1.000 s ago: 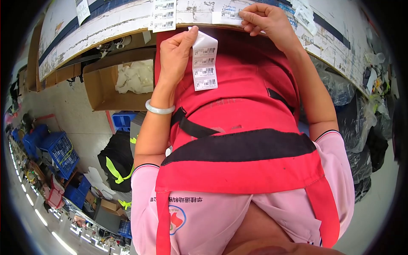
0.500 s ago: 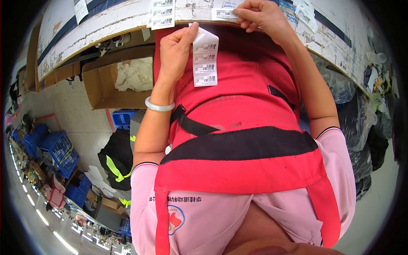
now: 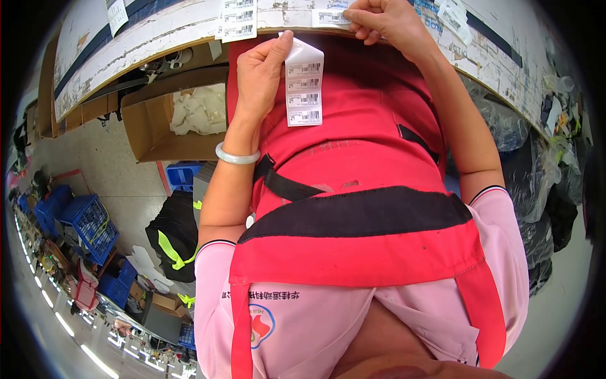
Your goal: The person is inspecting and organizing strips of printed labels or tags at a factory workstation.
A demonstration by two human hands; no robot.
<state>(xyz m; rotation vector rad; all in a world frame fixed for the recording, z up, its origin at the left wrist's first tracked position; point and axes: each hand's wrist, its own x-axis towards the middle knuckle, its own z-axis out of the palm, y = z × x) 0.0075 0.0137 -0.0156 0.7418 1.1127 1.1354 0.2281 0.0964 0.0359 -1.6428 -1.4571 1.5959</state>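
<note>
My left hand [image 3: 262, 72] pinches the top of a strip of white barcode labels [image 3: 304, 95] between thumb and fingers. The strip hangs down in front of my red apron, several printed labels in a column, its upper part folded over. At the table's near edge my right hand [image 3: 385, 25] is closed on the right end of a single white barcode label [image 3: 329, 18], which lies at the table surface. Whether that label is stuck down, I cannot tell. Left of it, more strips of barcode labels [image 3: 238, 22] lie on the table and reach its edge.
The worn white table [image 3: 158, 47] spans the top. Below it on the left stands a cardboard box [image 3: 145, 132] with pale scraps inside. Blue crates [image 3: 95, 227] and a black bundle [image 3: 173, 237] stand on the floor. Plastic-wrapped dark bags [image 3: 527, 183] crowd the right side.
Both hands stay almost where they were, the right one shifting very slightly left. The view itself has moved a little; the same labels are still held.
</note>
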